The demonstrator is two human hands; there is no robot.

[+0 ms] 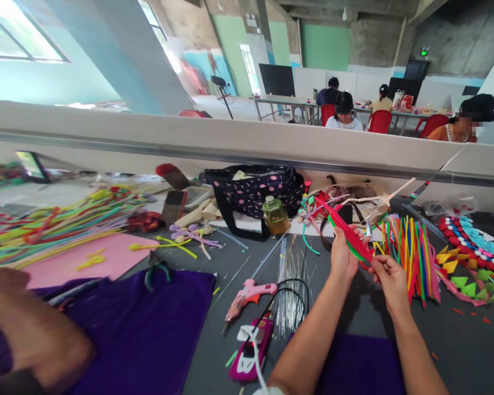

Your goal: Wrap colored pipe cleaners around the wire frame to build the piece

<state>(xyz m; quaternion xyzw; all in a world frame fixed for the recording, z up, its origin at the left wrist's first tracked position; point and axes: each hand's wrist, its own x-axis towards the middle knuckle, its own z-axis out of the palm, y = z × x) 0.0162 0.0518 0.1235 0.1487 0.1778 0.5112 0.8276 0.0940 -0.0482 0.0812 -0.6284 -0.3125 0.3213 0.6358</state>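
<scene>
My left hand (342, 253) is closed around a flat bundle of red and green pipe cleaners (346, 233) that slants up to the left. My right hand (389, 277) pinches the lower end of the same bundle, just right of my left hand. Both hands hover over a dark grey table (333, 307). Directly behind my right hand lies a spread of multicoloured pipe cleaners (411, 247).
A pink glue gun (249, 293) and thin metal wires (290, 285) lie left of my arms. Purple cloth (148, 329), a pink sheet (107, 255), a polka-dot bag (251, 189), a small bottle (275, 215) are nearby. Another person's arm (28, 329) is at bottom left. Several people sit beyond the partition.
</scene>
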